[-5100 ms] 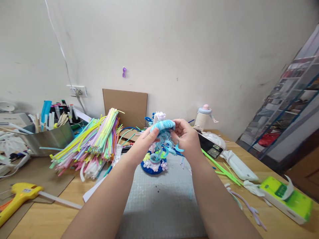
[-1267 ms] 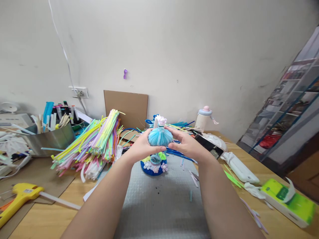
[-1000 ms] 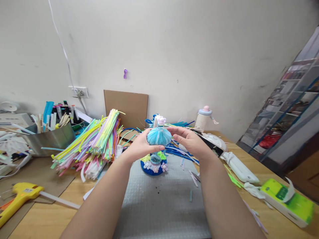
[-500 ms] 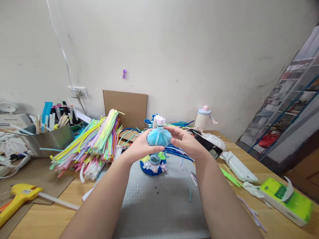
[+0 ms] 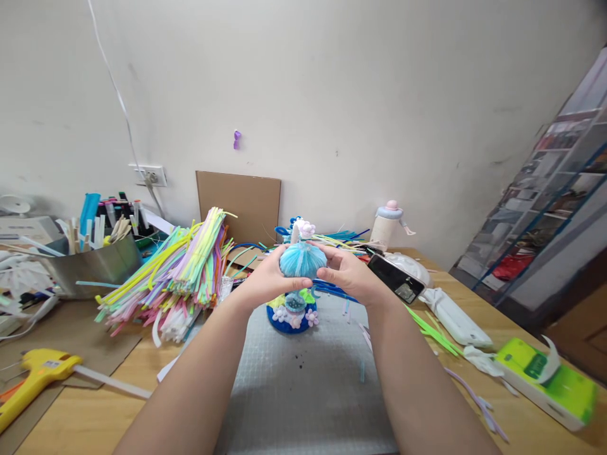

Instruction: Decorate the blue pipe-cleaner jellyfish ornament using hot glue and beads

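A light blue fuzzy dome (image 5: pixel 302 260) made of pipe cleaners is cupped between both hands above the grey cutting mat (image 5: pixel 308 385). My left hand (image 5: pixel 268 278) grips its left side, thumb under the rim. My right hand (image 5: pixel 346 273) closes on its right side, fingers over the top. Just beneath stands a round dark blue base (image 5: pixel 291 314) with small pale flowers and green bits. A white and pink fuzzy piece (image 5: pixel 302 229) shows behind the dome.
A big heap of pastel pipe cleaners (image 5: pixel 183 268) lies left. A yellow glue gun (image 5: pixel 35 373) sits at the near left, a metal tub of pens (image 5: pixel 92 259) behind. A phone (image 5: pixel 396 278), white pouch (image 5: pixel 453 314) and green box (image 5: pixel 552 382) lie right. Cardboard (image 5: pixel 239 202) leans on the wall.
Five seconds ago the blue piece hung with curly strands showing; now it sits as a closed dome between both hands. In the last second my right hand closed in on it.
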A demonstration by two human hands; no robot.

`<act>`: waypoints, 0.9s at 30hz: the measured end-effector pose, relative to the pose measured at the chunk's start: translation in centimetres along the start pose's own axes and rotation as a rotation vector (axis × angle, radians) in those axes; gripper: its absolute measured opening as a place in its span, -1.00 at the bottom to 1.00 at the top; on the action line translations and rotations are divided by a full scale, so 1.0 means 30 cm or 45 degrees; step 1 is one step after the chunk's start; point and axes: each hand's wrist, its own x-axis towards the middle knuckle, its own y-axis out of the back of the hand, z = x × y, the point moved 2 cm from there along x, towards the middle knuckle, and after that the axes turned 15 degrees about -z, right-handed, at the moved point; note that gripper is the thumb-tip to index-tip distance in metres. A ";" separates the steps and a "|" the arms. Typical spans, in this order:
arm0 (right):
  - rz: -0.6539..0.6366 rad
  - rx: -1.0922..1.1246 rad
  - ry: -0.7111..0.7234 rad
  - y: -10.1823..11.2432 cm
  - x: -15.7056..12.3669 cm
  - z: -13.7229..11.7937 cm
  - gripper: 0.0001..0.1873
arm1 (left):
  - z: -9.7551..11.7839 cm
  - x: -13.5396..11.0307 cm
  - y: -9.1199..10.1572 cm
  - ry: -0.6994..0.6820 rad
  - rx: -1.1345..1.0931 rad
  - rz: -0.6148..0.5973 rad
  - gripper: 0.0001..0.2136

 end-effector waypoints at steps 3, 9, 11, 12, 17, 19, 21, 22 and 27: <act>0.019 0.012 -0.027 0.001 -0.010 -0.003 -0.23 | 0.001 0.000 0.006 0.001 -0.003 -0.016 -0.30; 0.016 0.041 -0.027 0.005 -0.016 -0.004 -0.25 | 0.006 -0.003 0.017 -0.121 -0.079 -0.052 -0.29; 0.015 0.011 -0.001 0.010 -0.019 -0.006 -0.28 | 0.007 -0.007 0.025 -0.119 -0.059 -0.039 -0.30; 0.017 -0.007 0.011 0.014 -0.022 -0.009 -0.29 | 0.009 -0.011 0.031 -0.116 -0.035 -0.030 -0.30; 0.074 -0.048 0.004 0.046 -0.059 -0.041 -0.28 | 0.033 -0.041 0.077 -0.154 0.084 0.031 -0.29; 0.181 -0.080 0.016 0.066 -0.078 -0.059 -0.29 | 0.047 -0.054 0.100 -0.177 0.060 0.075 -0.31; 0.335 -0.071 0.083 0.091 -0.088 -0.072 -0.37 | 0.056 -0.060 0.125 -0.206 0.002 0.155 -0.35; 0.430 -0.041 0.135 0.105 -0.089 -0.073 -0.43 | 0.056 -0.059 0.139 -0.214 -0.043 0.232 -0.38; 1.112 0.322 0.202 0.184 -0.072 0.027 -0.59 | -0.001 -0.048 0.196 -0.120 -0.453 0.940 -0.50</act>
